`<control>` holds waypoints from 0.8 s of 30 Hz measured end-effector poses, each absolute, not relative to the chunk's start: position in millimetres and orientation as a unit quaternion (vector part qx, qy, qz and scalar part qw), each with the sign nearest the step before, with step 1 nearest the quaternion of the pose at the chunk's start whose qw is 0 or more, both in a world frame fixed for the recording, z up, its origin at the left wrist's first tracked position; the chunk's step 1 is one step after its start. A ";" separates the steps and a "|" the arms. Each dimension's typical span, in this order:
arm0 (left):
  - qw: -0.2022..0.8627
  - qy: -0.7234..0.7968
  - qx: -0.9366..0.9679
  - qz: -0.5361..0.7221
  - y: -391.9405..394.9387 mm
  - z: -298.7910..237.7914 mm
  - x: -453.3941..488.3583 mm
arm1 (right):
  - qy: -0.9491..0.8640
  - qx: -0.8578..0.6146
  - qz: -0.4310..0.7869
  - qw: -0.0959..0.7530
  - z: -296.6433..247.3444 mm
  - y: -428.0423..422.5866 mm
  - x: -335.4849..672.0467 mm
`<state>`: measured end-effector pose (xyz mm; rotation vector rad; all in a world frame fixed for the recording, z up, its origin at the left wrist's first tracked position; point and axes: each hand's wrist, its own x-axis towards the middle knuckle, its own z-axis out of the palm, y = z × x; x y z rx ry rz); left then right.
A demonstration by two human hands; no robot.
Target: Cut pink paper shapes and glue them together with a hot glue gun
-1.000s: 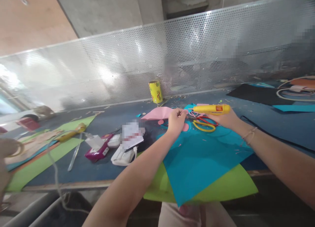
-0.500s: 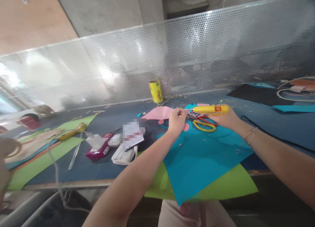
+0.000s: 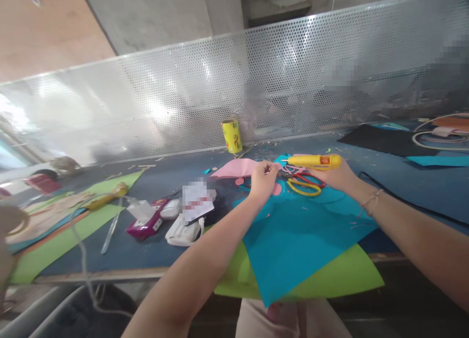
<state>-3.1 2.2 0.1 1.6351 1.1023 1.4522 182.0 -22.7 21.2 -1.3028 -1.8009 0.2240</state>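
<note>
Glue gun (image 3: 311, 161): yellow body; reddish side window; slim pointed tip;
Right hand (image 3: 332, 178): fingers gripping it;
Left hand (image 3: 263, 180): fingers pinched narrow; contents unclear

Craft workshop, scrap-strewn worktable (image 3: 410, 181), coloured sheets (image 3: 296, 250), scissors (image 3: 306, 194), glue gun (image 3: 311, 161)

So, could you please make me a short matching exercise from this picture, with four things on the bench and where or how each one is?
Things
1. Yellow glue gun with a thin metal tip
2. Yellow cylinder
3. Purple power strip
4. Large blue sheet

Places and states
A. Lies partly over a green sheet
B. Held in the person's right hand
C. Has a white adapter on it
D. Stands upright near the perforated screen

Right pairs: 1-B, 2-D, 3-C, 4-A
</note>
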 end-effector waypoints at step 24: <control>0.353 0.426 0.615 0.563 2.5 1.0 -3.4 | -0.724 -0.528 0.091 0.435 15.2 -17.2 187.3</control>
